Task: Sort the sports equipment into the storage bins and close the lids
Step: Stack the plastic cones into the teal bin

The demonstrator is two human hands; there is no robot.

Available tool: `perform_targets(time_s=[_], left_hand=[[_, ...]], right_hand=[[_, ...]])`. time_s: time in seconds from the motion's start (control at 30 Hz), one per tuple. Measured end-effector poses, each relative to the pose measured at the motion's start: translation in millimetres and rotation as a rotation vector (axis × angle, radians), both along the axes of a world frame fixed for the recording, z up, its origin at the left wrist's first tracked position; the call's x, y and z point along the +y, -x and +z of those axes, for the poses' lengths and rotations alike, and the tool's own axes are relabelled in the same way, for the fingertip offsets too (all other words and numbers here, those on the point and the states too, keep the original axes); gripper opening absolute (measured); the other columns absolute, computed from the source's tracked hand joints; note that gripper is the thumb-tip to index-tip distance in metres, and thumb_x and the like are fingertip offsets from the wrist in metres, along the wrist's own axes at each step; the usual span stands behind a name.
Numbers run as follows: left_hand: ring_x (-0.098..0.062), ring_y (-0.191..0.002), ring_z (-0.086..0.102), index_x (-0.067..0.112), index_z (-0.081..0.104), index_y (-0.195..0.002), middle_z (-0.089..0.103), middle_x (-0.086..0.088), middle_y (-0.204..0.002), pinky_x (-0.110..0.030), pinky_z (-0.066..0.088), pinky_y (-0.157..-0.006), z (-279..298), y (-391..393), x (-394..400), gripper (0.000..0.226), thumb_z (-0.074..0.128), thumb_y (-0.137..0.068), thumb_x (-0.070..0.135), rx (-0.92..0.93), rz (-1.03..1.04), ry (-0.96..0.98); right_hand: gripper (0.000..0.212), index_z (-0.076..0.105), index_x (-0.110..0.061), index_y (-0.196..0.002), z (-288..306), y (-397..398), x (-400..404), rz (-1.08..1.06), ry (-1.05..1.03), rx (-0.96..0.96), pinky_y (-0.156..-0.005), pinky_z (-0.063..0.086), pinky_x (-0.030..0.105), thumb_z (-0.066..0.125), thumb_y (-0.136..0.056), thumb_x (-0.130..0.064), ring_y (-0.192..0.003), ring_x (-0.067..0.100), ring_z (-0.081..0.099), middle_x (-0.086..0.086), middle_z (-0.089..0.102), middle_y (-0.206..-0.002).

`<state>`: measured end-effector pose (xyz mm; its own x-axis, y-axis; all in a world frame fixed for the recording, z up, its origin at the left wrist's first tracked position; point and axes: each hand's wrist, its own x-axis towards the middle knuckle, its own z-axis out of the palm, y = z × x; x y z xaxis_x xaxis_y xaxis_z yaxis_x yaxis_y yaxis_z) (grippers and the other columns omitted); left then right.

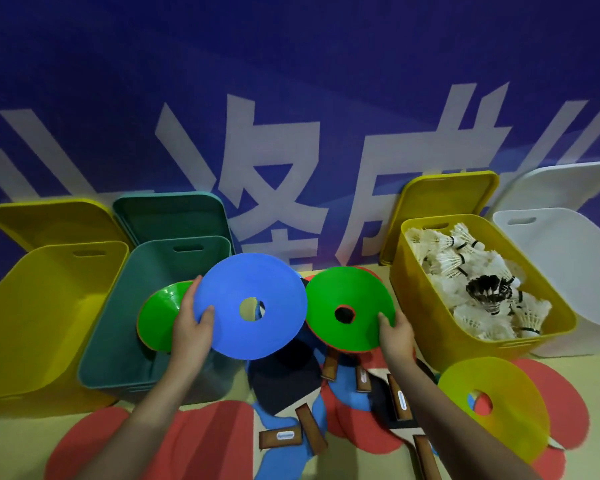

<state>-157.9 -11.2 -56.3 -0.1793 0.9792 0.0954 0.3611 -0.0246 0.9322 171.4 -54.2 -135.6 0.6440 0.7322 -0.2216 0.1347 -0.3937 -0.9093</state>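
My left hand (191,327) grips a blue disc cone (250,306) beside the teal bin (118,323); my right hand (395,336) grips a green disc cone (350,308).

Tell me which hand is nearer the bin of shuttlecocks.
Right. The right hand grips a green disc just beside the shuttlecock bin; the left hand grips the blue disc by the green bin.

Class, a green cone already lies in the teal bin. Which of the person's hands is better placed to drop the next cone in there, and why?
The left hand: it holds the blue cone right beside the teal bin. The right hand holds its green cone farther away, nearer the shuttlecock bin.
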Motion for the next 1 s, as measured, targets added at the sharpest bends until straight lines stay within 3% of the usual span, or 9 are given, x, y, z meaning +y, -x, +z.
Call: perform_targets(time_s=[0.1, 0.27, 0.37, 0.43, 0.53, 0.63, 0.73, 1.0], left_hand=[[-0.017, -0.123, 0.045, 0.016, 0.036, -0.145, 0.042, -0.001, -0.144, -0.029, 0.037, -0.093, 1.9, 20.3, 8.6, 0.055, 0.046, -0.093, -0.002, -0.034, 0.017, 0.012], [-0.025, -0.123, 0.048, 0.02, 0.036, -0.144, 0.046, -0.004, -0.139, -0.036, 0.042, -0.092, -2.5, 63.2, 23.6, 0.055, 0.045, -0.093, 0.001, -0.095, 0.053, 0.075], [-0.03, -0.124, 0.047, 0.02, 0.033, -0.146, 0.046, -0.008, -0.141, -0.04, 0.041, -0.098, -4.7, 90.9, 36.8, 0.057, 0.043, -0.092, 0.001, -0.096, 0.079, 0.101], [-0.032, -0.124, 0.047, 0.019, 0.028, -0.148, 0.045, -0.01, -0.142, -0.042, 0.041, -0.097, -4.2, 107.8, 46.7, 0.059, 0.041, -0.093, 0.001, -0.077, 0.084, 0.123], [-0.028, -0.112, 0.051, 0.018, 0.021, -0.15, 0.042, -0.011, -0.145, -0.036, 0.043, -0.083, -5.2, 126.5, 59.0, 0.064, 0.039, -0.092, -0.002, -0.028, 0.05, 0.148], [-0.023, -0.095, 0.055, 0.016, 0.015, -0.152, 0.042, -0.012, -0.145, -0.032, 0.039, -0.069, -14.7, 136.7, 71.8, 0.069, 0.039, -0.09, -0.005, 0.069, -0.033, 0.202], [-0.037, -0.121, 0.05, 0.013, 0.016, -0.151, 0.045, -0.016, -0.143, -0.04, 0.045, -0.087, -35.0, 140.2, 88.9, 0.073, 0.042, -0.087, -0.006, 0.146, -0.051, 0.278], [-0.036, -0.123, 0.05, -0.004, 0.043, -0.134, 0.05, -0.023, -0.137, -0.044, 0.04, -0.103, -103.9, 149.4, 128.9, 0.048, 0.053, -0.088, -0.002, 0.198, -0.118, 0.424]], right_hand=[[0.042, 0.044, -0.005, -0.137, 24.9, 25.6, 7.5, -0.044, -0.104, 0.037, -0.097, 0.041, 0.034, 0.05, -0.096, -0.009, -0.121, 0.029, 0.052, 0.013, 0.056, -0.129], [0.05, 0.039, -0.007, -0.142, 45.9, 75.7, 24.4, -0.096, -0.2, 0.053, -0.103, 0.039, 0.036, 0.049, -0.093, -0.003, -0.125, 0.03, 0.049, 0.013, 0.052, -0.135], [0.046, 0.042, -0.003, -0.138, 55.7, 110.7, 28.8, -0.11, -0.228, 0.082, -0.096, 0.037, 0.029, 0.048, -0.092, 0.001, -0.123, 0.03, 0.049, 0.016, 0.054, -0.132], [0.044, 0.046, -0.005, -0.134, 58.8, 133.1, 32.3, -0.105, -0.235, 0.097, -0.095, 0.039, 0.033, 0.049, -0.091, 0.0, -0.12, 0.031, 0.052, 0.016, 0.056, -0.129], [0.044, 0.048, -0.005, -0.133, 62.9, 162.9, 38.9, -0.107, -0.244, 0.106, -0.096, 0.041, 0.037, 0.049, -0.089, 0.001, -0.118, 0.032, 0.054, 0.017, 0.058, -0.126], [0.045, 0.048, -0.004, -0.133, 70.4, 192.7, 36.9, -0.08, -0.266, 0.111, -0.089, 0.04, 0.03, 0.046, -0.088, 0.004, -0.114, 0.027, 0.054, 0.015, 0.058, -0.124], [0.047, 0.047, -0.004, -0.133, 75.1, 219.9, 27.8, -0.03, -0.26, 0.086, -0.083, 0.037, 0.023, 0.044, -0.087, 0.006, -0.108, 0.019, 0.052, 0.013, 0.057, -0.122], [0.05, 0.036, -0.011, -0.141, 78.8, 253.4, 0.1, 0.068, -0.216, -0.061, -0.073, 0.037, 0.017, 0.041, -0.092, 0.0, -0.101, 0.015, 0.052, 0.004, 0.056, -0.116]])
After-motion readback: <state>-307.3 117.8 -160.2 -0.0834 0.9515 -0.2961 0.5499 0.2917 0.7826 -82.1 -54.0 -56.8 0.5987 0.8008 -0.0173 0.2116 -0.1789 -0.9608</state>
